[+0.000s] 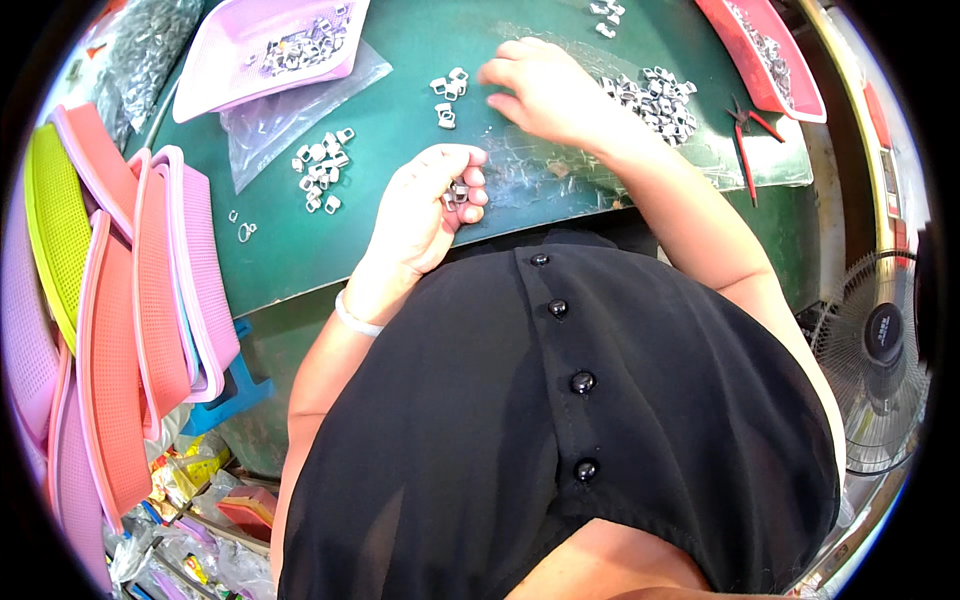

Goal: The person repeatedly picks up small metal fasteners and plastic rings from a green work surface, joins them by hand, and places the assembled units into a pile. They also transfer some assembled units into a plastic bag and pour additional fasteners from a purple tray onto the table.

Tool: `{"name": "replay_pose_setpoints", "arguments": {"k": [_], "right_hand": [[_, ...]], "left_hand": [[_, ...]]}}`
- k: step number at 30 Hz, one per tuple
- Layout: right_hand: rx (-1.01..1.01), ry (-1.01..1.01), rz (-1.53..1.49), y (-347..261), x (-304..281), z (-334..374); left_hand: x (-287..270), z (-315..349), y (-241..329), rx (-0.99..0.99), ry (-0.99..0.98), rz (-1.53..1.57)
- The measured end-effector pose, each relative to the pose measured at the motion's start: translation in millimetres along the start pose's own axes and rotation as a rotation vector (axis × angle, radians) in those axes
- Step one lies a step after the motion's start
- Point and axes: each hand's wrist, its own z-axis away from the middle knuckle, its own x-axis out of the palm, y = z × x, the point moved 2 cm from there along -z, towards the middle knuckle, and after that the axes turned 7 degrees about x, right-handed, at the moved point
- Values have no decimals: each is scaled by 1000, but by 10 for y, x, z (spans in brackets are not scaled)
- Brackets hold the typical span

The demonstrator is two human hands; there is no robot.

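My left hand (430, 195) is curled, palm up, around several small silvery metal rings (455, 193) close to the table's front edge. Farther out and to the right, my right hand (548, 92) hovers over the green tabletop. Its thumb and fingers are apart, and nothing shows between them. Just left of its fingertips lies a small cluster of loose metal rings (450, 85). A larger pile of the same rings (662, 103) sits partly behind my right wrist. Another group of rings (322, 170) rests to the left of my left hand.
A pink basket (215, 75) of metal pieces stands far left on a clear plastic bag (255, 140). Far right are a red basket (800, 100) and red-handled pliers (744, 150). Stacked coloured baskets (120, 370) line the left side; a fan (875, 370) stands at right.
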Motion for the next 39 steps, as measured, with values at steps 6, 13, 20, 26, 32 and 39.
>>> {"name": "replay_pose_setpoints", "arguments": {"k": [6,13,20,26,32,39], "right_hand": [[4,20,-62,-105,223,-215],[-88,25,-139,-119,173,-197],[-71,-4,-392,-315,-144,42],[-90,9,-422,-431,-190,173],[-51,-8,-462,-428,-193,215],[-84,33,-494,-386,-181,265]], "left_hand": [[-37,11,-9,16,-29,28],[-28,1,-3,17,-3,42],[-16,-29,-4,106,119,131],[-3,-17,-4,121,111,128],[2,-17,-7,82,91,117],[18,3,-20,88,85,64]]}}
